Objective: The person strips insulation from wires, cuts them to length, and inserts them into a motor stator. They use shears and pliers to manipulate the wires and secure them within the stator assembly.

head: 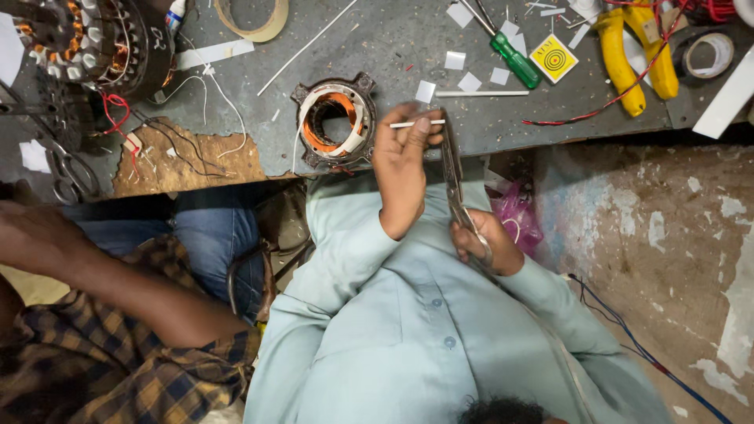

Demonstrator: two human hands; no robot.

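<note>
**White strip held to the scissors beside the stator**

Your left hand pinches a thin white strip between thumb and fingertips, holding it level just to the right of the wound stator that sits at the bench edge. Your right hand is curled tight around the handles of a pair of scissors, below and to the right of the stator — the blades point up toward the strip and meet it at its right end. Whether the blades are parted there, you cannot tell.

Right of the stator lie cut white paper squares, a green-handled screwdriver and, farther off, yellow-handled pliers. Left of the stator, below the bench, another person's arm in a checked sleeve reaches across — apart from your hands.
</note>
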